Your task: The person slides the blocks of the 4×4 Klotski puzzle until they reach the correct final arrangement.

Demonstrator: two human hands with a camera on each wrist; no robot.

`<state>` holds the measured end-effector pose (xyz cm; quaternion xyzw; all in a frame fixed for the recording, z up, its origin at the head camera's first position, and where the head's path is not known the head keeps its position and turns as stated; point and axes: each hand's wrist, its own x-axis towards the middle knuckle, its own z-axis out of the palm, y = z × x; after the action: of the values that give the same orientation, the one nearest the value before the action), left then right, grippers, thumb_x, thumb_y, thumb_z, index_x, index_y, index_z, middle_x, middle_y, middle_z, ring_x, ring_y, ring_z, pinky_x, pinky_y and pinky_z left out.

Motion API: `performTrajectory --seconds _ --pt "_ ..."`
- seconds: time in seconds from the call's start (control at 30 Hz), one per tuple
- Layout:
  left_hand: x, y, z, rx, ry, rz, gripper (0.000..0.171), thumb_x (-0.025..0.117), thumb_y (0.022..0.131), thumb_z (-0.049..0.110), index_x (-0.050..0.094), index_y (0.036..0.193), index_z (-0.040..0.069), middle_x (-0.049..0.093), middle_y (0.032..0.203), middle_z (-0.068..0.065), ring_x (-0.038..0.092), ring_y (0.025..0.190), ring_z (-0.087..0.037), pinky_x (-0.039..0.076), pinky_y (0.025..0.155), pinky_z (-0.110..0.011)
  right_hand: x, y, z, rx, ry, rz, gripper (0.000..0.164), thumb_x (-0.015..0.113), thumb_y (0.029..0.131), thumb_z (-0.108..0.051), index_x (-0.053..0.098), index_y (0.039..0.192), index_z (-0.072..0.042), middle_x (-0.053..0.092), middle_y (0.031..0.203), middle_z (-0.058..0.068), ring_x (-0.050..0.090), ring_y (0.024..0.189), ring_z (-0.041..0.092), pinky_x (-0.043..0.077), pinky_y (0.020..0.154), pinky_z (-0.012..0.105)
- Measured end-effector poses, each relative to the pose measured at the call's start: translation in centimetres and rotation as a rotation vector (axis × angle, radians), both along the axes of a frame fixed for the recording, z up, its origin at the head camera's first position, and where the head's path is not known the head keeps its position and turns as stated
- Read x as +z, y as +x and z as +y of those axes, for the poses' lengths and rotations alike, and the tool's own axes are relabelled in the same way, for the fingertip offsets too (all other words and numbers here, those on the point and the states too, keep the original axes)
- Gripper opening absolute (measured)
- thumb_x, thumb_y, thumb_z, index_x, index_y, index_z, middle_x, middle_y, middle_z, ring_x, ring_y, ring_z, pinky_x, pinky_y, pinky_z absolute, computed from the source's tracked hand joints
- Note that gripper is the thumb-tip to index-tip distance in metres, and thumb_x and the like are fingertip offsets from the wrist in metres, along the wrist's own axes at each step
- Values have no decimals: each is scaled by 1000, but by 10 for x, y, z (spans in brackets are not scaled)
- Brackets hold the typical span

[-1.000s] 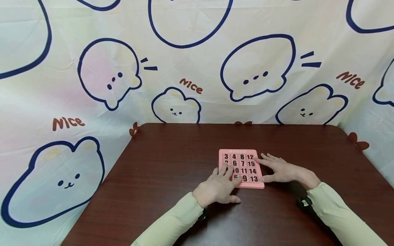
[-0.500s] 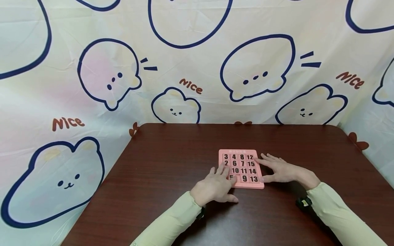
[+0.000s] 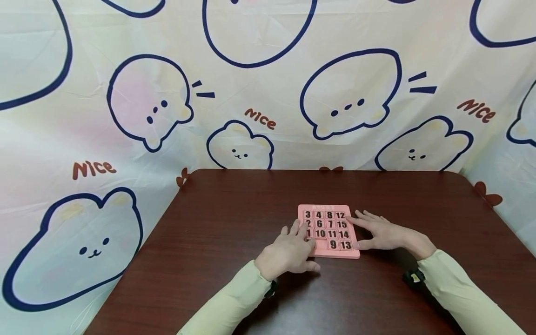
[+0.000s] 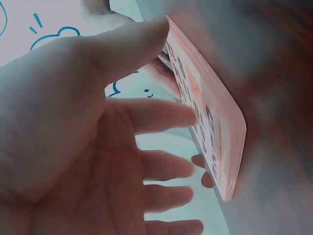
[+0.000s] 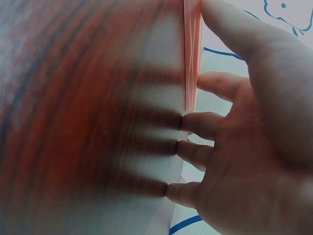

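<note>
– So, where's the flat pink rectangular number-puzzle board (image 3: 341,254), hard plastic by the look of it?

– Face up on the dark brown wood-grain table (image 3: 234,209), between the person's two hands.

– Hands?

– Left hand (image 3: 288,254): fingers extended and spread, nothing clasped, index tip over the lower-left of the face, apparently touching. Right hand (image 3: 383,234): fingers extended too, thumb and index tips against the right edge, not wrapped round it.

– Weight?

– Light, I'd guess. Thin slab, probably stiff, not very fragile. Could skate on the tabletop under a sideways push; the right-edge contact should only check travel that way.

– And the small pink square tiles with black numerals (image 3: 332,244)?

– Likely slick in their tracks. One fingertip, light pressure, drag flat; no pinching. Pressing hard may bind them. Vacant slot (image 3: 321,245) sits left of the 9, bottom row. Bottom-left cell is hidden by the left hand.

– Where to grab?

– Steadying: outer rim, off the tiles. Lifting: opposite side edges, one hand each, level. Can't tell whether the tiles are captive.
</note>
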<state>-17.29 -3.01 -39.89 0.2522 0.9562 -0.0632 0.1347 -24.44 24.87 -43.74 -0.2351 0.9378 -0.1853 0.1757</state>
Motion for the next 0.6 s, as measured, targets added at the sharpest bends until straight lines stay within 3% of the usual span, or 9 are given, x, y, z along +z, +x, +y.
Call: performTrajectory --seconds 0.17,0.33,0.6 --pt "-9 0 10 -59 69 40 73 46 91 70 33 153 34 14 166 -9 13 154 -31 27 119 -50 1 1 0 7 -10 2 88 66 84 -60 34 154 -16 19 160 27 10 147 52 12 110 74" --pt "-20 0 20 -110 67 62 75 39 91 73 28 155 36 12 166 -8 10 154 -30 24 120 -50 -1 1 1 24 -15 18 88 66 85 -60 35 153 -14 20 159 29 12 146 53 14 108 76" --pt "-25 0 23 -117 51 51 74 36 91 75 26 155 39 11 167 -6 9 154 -30 23 120 -50 -2 1 1 20 -13 26 89 65 84 -62 36 153 -15 20 160 28 12 147 52 14 109 75"
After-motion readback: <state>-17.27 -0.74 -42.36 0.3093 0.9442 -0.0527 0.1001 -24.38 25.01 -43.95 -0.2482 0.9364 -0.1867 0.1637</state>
